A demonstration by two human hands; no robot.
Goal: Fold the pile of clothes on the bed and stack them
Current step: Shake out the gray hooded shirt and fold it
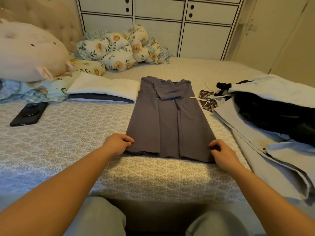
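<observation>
Grey-brown cotton garment point(167, 120), sleeves folded inward into a long narrow panel, laid flat at the middle of the patterned grey-and-white bedspread point(68, 142), hem toward the near edge. Left hand point(117, 144) at the near left corner of the hem, fingers curled and pinching the fabric edge. Right hand point(221, 153) at the near right corner, fingers likewise curled onto the cloth. Both bare forearms reaching in from the bottom of the head view, above knees in light trousers.

Just beside the garment's far left edge: low stack of folded clothes point(104, 91), white piece on top, dark piece beneath, pale one at the bottom. To the right, well apart from the stack: unfolded heap of pale blue fabric point(265, 126) with a black garment point(276, 111) lying across it and a small dark printed cloth point(207, 100) with white ties at its left edge.

Black phone point(29, 114) face down on the bedspread at far left. Large pink plush pillow point(29, 51) against the headboard, floral-print bedding point(119, 50) bunched at the far side. White panelled cabinet doors point(158, 19) behind the bed.
</observation>
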